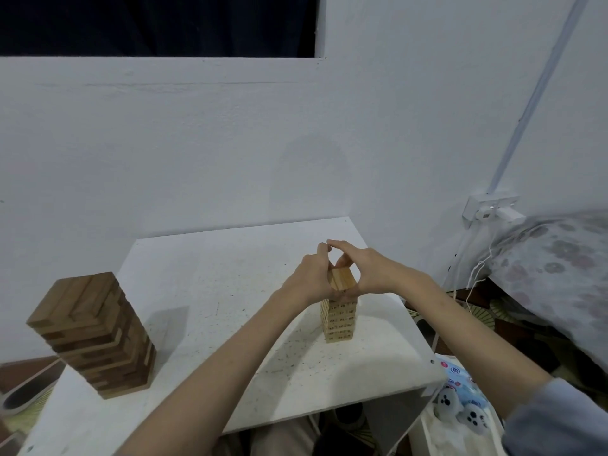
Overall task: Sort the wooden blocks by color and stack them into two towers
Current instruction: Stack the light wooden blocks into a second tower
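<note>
A tall tower of dark brown wooden blocks [95, 334] stands on the left of the white table [204, 291]. A narrower tower of light wooden blocks [339, 320] with small printed numbers stands right of the middle. My left hand [312, 278] and my right hand [365, 271] cup the top of the light tower from both sides. Their fingers curl round the top blocks and the fingertips meet behind the tower. The upper layers are partly hidden by the hands.
The white wall runs close behind the table. A wall socket with a plug [490, 209] and cables is at the right. A patterned pillow [559, 274] and a bag with plush toys [460, 403] lie beside the table's right edge. A shoe [26, 393] sits at lower left.
</note>
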The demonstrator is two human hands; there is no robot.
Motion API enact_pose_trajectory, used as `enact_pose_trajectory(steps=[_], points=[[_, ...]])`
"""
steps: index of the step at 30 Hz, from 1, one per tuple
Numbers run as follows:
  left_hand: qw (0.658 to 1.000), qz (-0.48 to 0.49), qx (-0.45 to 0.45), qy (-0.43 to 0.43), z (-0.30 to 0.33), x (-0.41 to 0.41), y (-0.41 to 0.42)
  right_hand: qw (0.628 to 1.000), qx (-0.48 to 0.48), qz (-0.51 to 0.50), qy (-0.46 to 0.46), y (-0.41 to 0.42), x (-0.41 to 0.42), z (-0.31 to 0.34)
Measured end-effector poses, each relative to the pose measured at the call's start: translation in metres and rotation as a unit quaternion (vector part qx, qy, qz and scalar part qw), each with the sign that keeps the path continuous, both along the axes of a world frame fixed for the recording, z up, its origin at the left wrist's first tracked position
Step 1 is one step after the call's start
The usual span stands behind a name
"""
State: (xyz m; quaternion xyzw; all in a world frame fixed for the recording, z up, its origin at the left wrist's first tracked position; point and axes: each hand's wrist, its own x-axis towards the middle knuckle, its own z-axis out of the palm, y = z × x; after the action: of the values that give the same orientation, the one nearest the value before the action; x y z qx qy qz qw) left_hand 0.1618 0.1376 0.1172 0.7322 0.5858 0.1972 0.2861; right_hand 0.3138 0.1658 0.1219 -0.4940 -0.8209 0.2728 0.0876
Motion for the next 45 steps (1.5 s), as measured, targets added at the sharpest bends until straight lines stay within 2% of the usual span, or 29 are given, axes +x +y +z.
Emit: enact_pose_trajectory(steps=[4, 6, 7, 9, 11, 12, 13, 19, 21, 24, 29, 31, 36, 39, 45], points=[[0.999, -0.006, -0.030, -0.020, 0.004, -0.004, -0.002, 1.000, -0.026, -0.004, -0.004, -0.002, 0.007, 0.006], [0.993, 0.021, -0.072, -0.089, 0.007, -0.012, -0.006, 0.998, -0.047, -0.027, 0.039, -0.006, 0.019, 0.009], [0.984, 0.047, -0.095, -0.140, 0.008, -0.015, -0.010, 0.993, -0.054, -0.047, 0.089, -0.010, 0.025, 0.009], [0.943, 0.104, -0.158, -0.273, 0.007, -0.019, -0.018, 0.968, -0.061, -0.106, 0.219, -0.022, 0.032, 0.002], [0.871, 0.144, -0.235, -0.407, -0.001, -0.018, -0.024, 0.928, -0.082, -0.175, 0.319, -0.037, 0.028, -0.012], [0.840, 0.157, -0.263, -0.448, -0.008, -0.016, -0.027, 0.913, -0.098, -0.199, 0.342, -0.044, 0.025, -0.023], [0.821, 0.167, -0.280, -0.468, -0.016, -0.014, -0.030, 0.903, -0.117, -0.211, 0.356, -0.049, 0.021, -0.036], [0.756, 0.201, -0.329, -0.528, -0.061, 0.008, -0.050, 0.837, -0.240, -0.234, 0.433, -0.064, -0.001, -0.109], [0.754, 0.190, -0.320, -0.542, -0.068, 0.015, -0.056, 0.823, -0.232, -0.231, 0.464, -0.067, -0.008, -0.117], [0.769, 0.173, -0.295, -0.540, -0.075, 0.021, -0.058, 0.803, -0.224, -0.240, 0.498, -0.069, -0.014, -0.122], [0.793, 0.163, -0.279, -0.516, -0.074, 0.027, -0.058, 0.798, -0.214, -0.253, 0.503, -0.070, -0.018, -0.125], [0.789, 0.184, -0.281, -0.514, -0.072, 0.025, -0.057, 0.797, -0.212, -0.264, 0.500, -0.069, -0.016, -0.125], [0.751, 0.199, -0.316, -0.545, -0.085, 0.019, -0.050, 0.801, -0.213, -0.259, 0.497, -0.068, -0.019, -0.129], [0.743, 0.207, -0.317, -0.552, -0.091, 0.018, -0.048, 0.794, -0.219, -0.259, 0.504, -0.066, -0.018, -0.129], [0.767, 0.198, -0.303, -0.529, -0.094, 0.017, -0.052, 0.796, -0.217, -0.275, 0.494, -0.067, -0.021, -0.132]])
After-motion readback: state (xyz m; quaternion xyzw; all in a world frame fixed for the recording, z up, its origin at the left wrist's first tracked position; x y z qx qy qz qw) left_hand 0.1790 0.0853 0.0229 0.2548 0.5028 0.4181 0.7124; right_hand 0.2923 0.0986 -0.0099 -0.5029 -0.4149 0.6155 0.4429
